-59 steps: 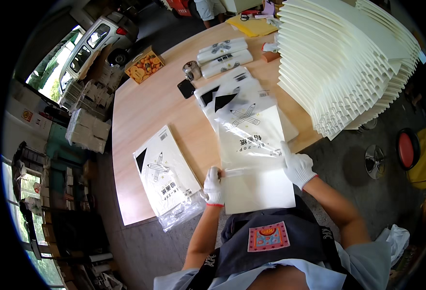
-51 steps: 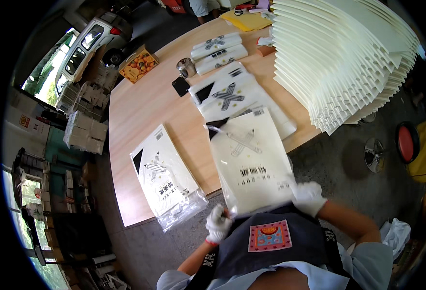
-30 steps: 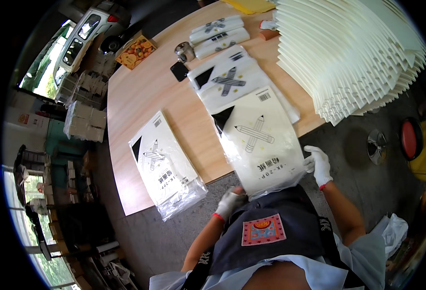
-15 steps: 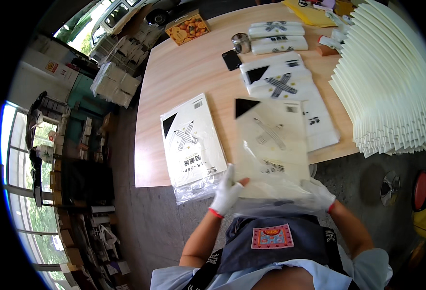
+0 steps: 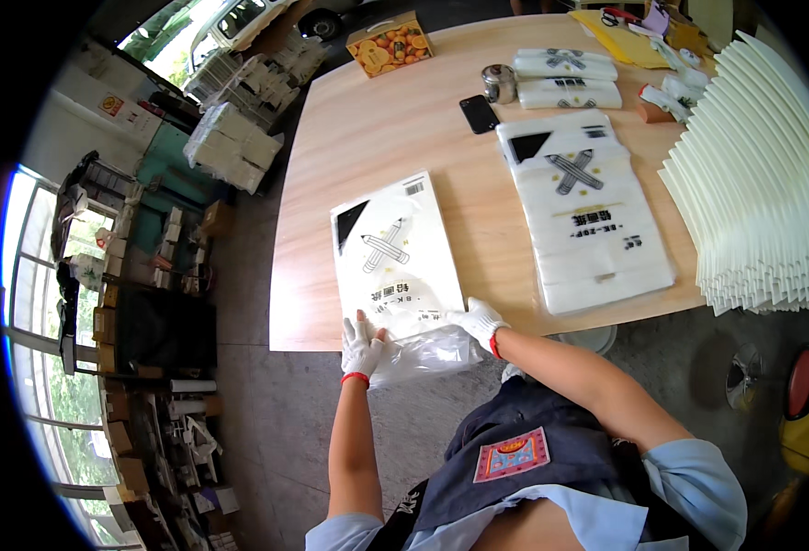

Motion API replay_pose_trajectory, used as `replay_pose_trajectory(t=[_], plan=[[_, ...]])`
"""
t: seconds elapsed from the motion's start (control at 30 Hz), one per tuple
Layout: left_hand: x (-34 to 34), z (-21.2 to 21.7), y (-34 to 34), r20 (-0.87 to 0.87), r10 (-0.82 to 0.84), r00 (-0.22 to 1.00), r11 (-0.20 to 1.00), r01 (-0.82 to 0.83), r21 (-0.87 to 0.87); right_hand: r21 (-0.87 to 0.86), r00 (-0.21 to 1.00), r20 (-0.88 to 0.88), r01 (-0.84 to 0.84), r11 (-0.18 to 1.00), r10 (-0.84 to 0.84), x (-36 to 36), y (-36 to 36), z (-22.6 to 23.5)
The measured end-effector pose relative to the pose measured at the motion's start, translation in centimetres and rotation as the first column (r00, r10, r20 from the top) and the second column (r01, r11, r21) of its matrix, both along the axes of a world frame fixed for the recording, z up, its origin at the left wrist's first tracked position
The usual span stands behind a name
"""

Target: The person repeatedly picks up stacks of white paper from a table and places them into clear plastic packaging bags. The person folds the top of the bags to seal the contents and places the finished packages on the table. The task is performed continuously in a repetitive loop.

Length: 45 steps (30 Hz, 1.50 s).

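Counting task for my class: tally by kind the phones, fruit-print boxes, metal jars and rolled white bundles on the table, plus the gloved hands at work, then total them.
Phone: 1
Fruit-print box: 1
Metal jar: 1
Rolled white bundles (far one, near one): 2
Gloved hands (left hand, right hand): 2
Total: 7

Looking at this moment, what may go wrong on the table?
The left hand and right hand are at the loose plastic flap, which hangs past the edge of the table; pulling might tear it or drag the package askew. The fanned pile of cream sheets, at the right side, might slide if bumped.
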<state>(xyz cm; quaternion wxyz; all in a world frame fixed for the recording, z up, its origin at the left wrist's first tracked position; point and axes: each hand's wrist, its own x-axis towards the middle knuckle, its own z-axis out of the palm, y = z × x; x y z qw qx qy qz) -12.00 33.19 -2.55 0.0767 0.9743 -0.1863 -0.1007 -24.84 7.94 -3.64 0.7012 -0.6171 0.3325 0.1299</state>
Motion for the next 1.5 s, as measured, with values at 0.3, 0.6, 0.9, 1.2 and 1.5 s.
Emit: replay_pose_trajectory(t=[0.3,0.6,0.9,1.2,1.5], plan=[[-0.9,7.4,-9.6,0.284,-0.209,0.936,0.956,0.135,0.261,0.246,0.971,0.052,-0.238,0.940,0.232,-13.7,-2.8,2.4],[-18.0,4.0,-37.3,0.083,-0.778,0.623,0.585,0.766,-0.267,0.249,0.911,0.126,0.353,0.902,-0.392,-21.7,-7.7,1.9],[-13.6,0.8,-41.5,-0.302,-0.802,0.516,0.587,0.587,-0.557,0.205,0.773,0.183,0.574,0.792,-0.608,-24.1,-13.8,3.9],[-9.9,6.6,-45.4,-0.217,-0.808,0.548,0.401,0.240,-0.884,-0.178,0.811,0.260,0.574,0.799,-0.524,-15.6,-24.3,-1.3],[-10.7,16.1,-42.8,-0.424,-0.781,0.458,0.523,0.108,-0.846,-0.397,0.941,0.286,0.288,0.871,-0.181,-18.6,-21.6,14.8]])
